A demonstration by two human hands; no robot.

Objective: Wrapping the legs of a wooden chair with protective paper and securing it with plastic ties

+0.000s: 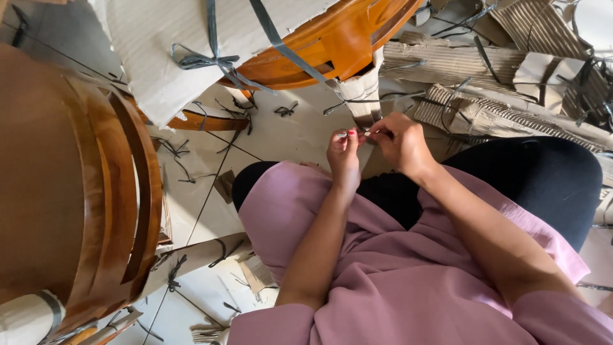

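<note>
Pinching strap (pixel 365 132), both hands (pixel 345 153) (pixel 401 142)

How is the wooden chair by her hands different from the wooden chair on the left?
The chair by the hands is partly wrapped in cardboard tied with grey straps; the left chair shows bare wood here. The wrapped one looks brighter orange; the left one looks darker brown. The left hand and right hand work at the wrapped chair's leg; neither touches the left chair. Both are glossy curved wood.

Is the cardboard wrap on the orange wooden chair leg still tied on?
Still on: the cardboard wrap covers the leg, grey strap across it; both hands pinch its lower end.
</note>
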